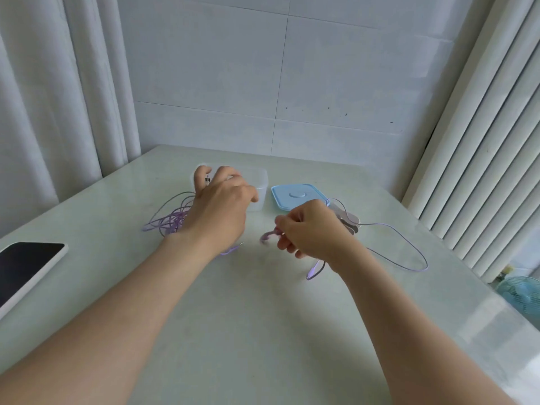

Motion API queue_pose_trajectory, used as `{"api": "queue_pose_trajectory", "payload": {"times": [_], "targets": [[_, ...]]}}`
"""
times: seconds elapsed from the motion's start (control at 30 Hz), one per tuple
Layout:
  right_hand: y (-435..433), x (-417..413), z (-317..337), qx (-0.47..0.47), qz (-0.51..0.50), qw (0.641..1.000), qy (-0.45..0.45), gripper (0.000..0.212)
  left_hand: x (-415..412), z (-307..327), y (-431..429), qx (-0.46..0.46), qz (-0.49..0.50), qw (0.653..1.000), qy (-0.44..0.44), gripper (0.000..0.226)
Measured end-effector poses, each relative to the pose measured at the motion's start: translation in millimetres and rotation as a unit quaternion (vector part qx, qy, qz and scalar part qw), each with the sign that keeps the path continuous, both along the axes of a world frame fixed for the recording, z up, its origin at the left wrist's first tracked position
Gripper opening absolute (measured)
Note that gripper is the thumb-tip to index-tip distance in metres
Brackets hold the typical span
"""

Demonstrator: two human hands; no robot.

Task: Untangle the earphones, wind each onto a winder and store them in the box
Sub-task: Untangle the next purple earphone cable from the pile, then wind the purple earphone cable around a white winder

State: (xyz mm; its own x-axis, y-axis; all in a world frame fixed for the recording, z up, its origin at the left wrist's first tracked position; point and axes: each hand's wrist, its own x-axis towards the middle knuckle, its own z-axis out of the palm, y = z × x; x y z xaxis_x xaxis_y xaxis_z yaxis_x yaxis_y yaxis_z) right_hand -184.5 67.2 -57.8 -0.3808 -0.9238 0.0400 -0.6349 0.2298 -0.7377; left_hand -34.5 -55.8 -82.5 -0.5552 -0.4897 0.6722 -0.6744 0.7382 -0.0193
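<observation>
While most of the purple earphones (172,223) lie as a loose heap of thin cable on the counter (263,317), just left of the clear box (261,188), one strand (313,271) runs out to the right and loops wide behind my right wrist. My left grip (222,209) sits on top of the heap with its fingers curled. A small metal plug (207,179) shows between two of them, so I judge it closed on cable from the heap, though the palm hides the contact. My right grip (312,229) is closed, pinching a blurred pinkish-purple curl of the strand between thumb and fingertips just above the counter.

I judge this cable very light, limp and a little springy. It should follow a pull freely until a knot bites, then tighten. The thin wire and the joints at plug and buds look like the weak spots. I would hold near a free end, on the plug body or just behind it, and feed it through loops rather than tug.

Just behind the right grip lie the flat greyish-pink winders (352,222). Beside them is the blue lid (295,194), off the box. A phone (26,267) lies at the counter's left edge, and pale curtains (58,97) hang on both sides.
</observation>
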Motion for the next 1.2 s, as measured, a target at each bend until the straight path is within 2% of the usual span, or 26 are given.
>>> {"api": "queue_pose_trajectory", "payload": {"times": [0.1, 0.2, 0.27, 0.33, 0.4, 0.47, 0.53, 0.63, 0.73, 0.9, 1.03, 1.13, 1.2], "targets": [[4.9, 8.1, 7.8, 0.06, 0.092, 0.994, 0.01, 0.042, -10.7, -1.2, 11.7, -0.018, -0.098, 0.994, 0.054, 0.057], [10.5, 10.9, 12.3, 0.051, 0.139, 0.988, 0.039, 0.05, -14.3, -1.0, 20.4, 0.082, -0.206, 0.973, 0.059, 0.044], [11.2, 5.3, 15.5, 0.006, 0.118, 0.991, 0.07, 0.048, -15.6, -4.3, 21.7, 0.148, -0.218, 0.963, 0.058, 0.041], [10.0, -5.1, 19.1, -0.08, 0.059, 0.992, 0.081, 0.041, -17.7, -11.6, 22.8, 0.185, -0.182, 0.965, 0.045, 0.038], [6.8, -18.8, 21.2, -0.198, -0.004, 0.98, 0.03, 0.036, -21.4, -18.0, 27.0, 0.222, -0.16, 0.961, 0.034, 0.032], [2.0, -31.8, 16.7, -0.268, -0.059, 0.962, 0.002, 0.033, -26.5, -21.6, 34.3, 0.251, -0.154, 0.955, 0.026, 0.025], [-3.7, -43.7, 5.8, -0.251, -0.072, 0.961, 0.09, 0.029, -30.9, -22.9, 40.8, 0.256, -0.159, 0.953, 0.017, 0.019], [-7.4, -51.7, -14.8, -0.077, -0.005, 0.958, 0.276, 0.048, -34.8, -25.6, 45.1, 0.243, -0.172, 0.955, 0.004, 0.019], [-8.6, -55.6, -27.8, 0.012, 0.037, 0.944, 0.329, 0.051, -35.0, -27.5, 43.0, 0.226, -0.182, 0.957, -0.013, 0.023], [-8.4, -60.7, -26.9, 0.007, 0.024, 0.929, 0.368, 0.036, -34.0, -29.1, 43.4, 0.202, -0.189, 0.961, -0.024, 0.026], [-7.0, -65.8, -25.2, 0.007, -0.004, 0.927, 0.375, 0.035, -34.9, -29.0, 46.8, 0.203, -0.168, 0.965, -0.009, 0.026], [-5.3, -72.7, -19.6, -0.112, -0.12, 0.937, 0.31, 0.029, -32.8, -29.4, 48.3, 0.195, -0.137, 0.971, 0.009, 0.027], [-1.2, -80.8, -13.9, -0.202, -0.212, 0.918, 0.266, 0.024, -34.8, -26.9, 51.5, 0.171, -0.12, 0.978, -0.006, 0.027]]}}
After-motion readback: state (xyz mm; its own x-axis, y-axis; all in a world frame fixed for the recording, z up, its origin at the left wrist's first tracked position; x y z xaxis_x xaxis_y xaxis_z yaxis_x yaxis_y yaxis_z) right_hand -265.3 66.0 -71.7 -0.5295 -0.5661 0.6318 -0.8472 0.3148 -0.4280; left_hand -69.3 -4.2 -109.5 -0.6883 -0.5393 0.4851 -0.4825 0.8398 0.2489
